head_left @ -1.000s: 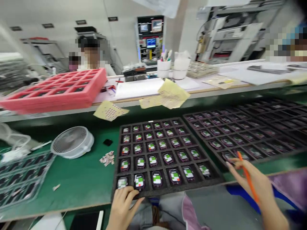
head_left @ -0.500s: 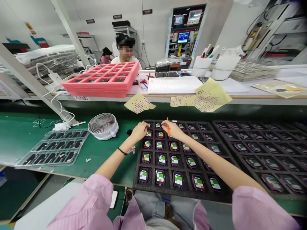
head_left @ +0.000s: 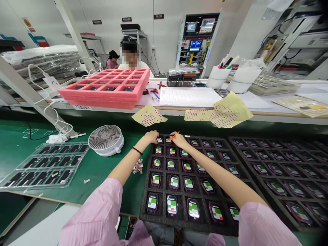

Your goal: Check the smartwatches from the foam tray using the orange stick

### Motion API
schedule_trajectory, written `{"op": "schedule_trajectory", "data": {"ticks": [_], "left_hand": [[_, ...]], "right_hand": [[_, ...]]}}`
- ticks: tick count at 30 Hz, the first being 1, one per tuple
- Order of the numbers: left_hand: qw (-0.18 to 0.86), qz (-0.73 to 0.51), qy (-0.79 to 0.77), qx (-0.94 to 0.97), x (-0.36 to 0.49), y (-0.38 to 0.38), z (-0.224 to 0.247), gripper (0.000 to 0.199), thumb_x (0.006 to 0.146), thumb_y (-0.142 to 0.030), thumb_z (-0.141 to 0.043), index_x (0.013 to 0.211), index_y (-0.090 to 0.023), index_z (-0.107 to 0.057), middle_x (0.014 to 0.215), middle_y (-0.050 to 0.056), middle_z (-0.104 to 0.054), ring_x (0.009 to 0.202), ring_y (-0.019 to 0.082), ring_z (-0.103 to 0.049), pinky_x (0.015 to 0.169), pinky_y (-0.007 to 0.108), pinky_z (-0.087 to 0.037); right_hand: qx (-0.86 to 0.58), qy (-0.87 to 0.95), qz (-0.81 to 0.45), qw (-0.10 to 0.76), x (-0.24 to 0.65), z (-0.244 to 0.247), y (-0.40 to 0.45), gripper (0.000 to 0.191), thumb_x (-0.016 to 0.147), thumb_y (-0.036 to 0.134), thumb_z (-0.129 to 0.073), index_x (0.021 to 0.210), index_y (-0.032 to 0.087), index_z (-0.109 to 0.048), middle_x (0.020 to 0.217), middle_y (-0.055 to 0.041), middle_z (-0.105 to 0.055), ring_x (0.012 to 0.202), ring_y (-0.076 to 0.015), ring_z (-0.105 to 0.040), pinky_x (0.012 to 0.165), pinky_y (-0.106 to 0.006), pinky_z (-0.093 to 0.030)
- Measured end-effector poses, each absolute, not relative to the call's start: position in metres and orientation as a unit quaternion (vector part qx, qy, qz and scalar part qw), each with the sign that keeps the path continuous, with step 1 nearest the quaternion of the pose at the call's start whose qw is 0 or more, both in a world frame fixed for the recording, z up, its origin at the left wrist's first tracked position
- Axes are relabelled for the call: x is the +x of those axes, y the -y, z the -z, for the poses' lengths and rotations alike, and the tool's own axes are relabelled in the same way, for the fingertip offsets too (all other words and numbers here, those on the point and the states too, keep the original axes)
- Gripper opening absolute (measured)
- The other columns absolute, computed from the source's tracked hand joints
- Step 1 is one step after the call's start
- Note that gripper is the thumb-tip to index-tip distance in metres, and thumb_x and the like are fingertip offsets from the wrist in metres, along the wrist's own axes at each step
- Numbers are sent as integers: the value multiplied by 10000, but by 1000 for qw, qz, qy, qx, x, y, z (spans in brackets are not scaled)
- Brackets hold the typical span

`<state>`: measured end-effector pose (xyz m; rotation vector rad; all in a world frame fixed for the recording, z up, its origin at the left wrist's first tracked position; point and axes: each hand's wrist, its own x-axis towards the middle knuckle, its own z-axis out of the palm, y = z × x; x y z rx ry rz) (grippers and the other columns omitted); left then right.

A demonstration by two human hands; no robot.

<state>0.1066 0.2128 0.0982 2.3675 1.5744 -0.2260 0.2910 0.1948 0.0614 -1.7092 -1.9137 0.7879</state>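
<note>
My left hand (head_left: 153, 137) is at the far left corner of a black foam tray (head_left: 164, 219), its curled fingers on the edge of a smartwatch (head_left: 160, 140) with a lit screen. Closed round a thin orange stick-like tool (head_left: 174, 136), my right hand (head_left: 179, 141) is over the far row, beside the second smartwatch (head_left: 168, 139). Whether the tool's tip touches that watch cannot be made out. Other watches in the tray's compartments show green and white blocks, some with red or orange; my right forearm covers part of the tray.
A second black foam tray (head_left: 258, 186) of watches lies right. Left are a white fan (head_left: 106, 139), a clear tray (head_left: 73, 171) of dark parts and small paper scraps (head_left: 138, 166). A pink foam tray (head_left: 102, 99) sits on the shelf; a person (head_left: 132, 58) is behind it.
The orange tool has gone from upright to slanted in my right hand, which is closer to the second watch. My left hand stays at the corner. The view has shifted slightly.
</note>
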Motion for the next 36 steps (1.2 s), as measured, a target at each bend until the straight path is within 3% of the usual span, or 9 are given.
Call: {"op": "schedule_trajectory", "data": {"ticks": [4,8,13,17,21,25,29,32,36], "left_hand": [[157,59,-534,829,99,-213,-95,488,655,-282,-692,1126,-176,-623,1188,108,-585,1129,272,-532,925,310,-448],[157,28,-550,820,103,-210,-88,504,685,-396,-680,1118,-146,-618,1171,141,-587,1148,300,-509,934,343,-438],[135,-36,-586,798,118,-205,-78,456,619,-296,-731,1016,-102,-619,1141,201,-576,1166,370,-473,918,424,-436],[141,-117,-590,786,112,-197,-74,417,612,-258,-738,980,-134,-589,1031,137,-628,1047,310,-558,870,380,-465],[149,-208,-587,768,105,-184,-70,377,717,-244,-669,1052,-173,-512,1048,79,-637,938,215,-611,804,321,-490],[336,-348,-536,691,115,-171,-75,436,688,-220,-725,1057,-160,-500,1037,66,-642,781,130,-627,723,266,-500],[537,-412,-463,572,142,-150,-95,521,620,-187,-784,1080,-157,-542,931,53,-674,796,132,-624,696,250,-482],[602,-401,-438,534,162,-133,-112,557,613,-220,-797,1114,-170,-558,919,52,-682,782,125,-620,670,237,-458],[634,-393,-405,528,179,-117,-125,599,589,-222,-811,1138,-185,-574,924,52,-689,814,141,-630,713,257,-467]], "right_hand": [[-605,687,-321,243,285,-57,-197,199,866,103,-454,970,157,-615,823,-49,-690,578,-126,-616,634,-228,-456],[-601,670,-346,263,280,-53,-201,207,846,65,-442,916,153,-616,771,-42,-678,499,-115,-566,595,-232,-443],[-593,636,-387,306,279,-51,-203,177,843,63,-449,835,149,-604,674,-27,-646,446,-107,-531,538,-231,-423],[-555,606,-437,365,285,-61,-195,207,922,177,-367,964,156,-569,578,5,-584,429,-115,-554,425,-203,-364],[-494,579,-502,411,304,-80,-175,234,936,283,-363,1046,165,-532,675,-28,-623,513,-141,-637,364,-180,-330],[-393,515,-614,451,330,-97,-146,251,839,312,-579,1045,169,-561,751,-39,-642,588,-159,-666,384,-187,-381],[-370,503,-624,469,351,-110,-113,352,753,269,-685,1076,192,-570,815,-31,-647,658,-174,-679,432,-206,-428],[-375,507,-606,485,362,-118,-94,382,724,254,-707,1078,201,-574,879,-35,-645,679,-169,-676,451,-212,-436],[-395,496,-581,510,374,-123,-81,372,715,266,-716,1054,200,-579,823,-14,-636,634,-153,-664,422,-197,-403]]}}
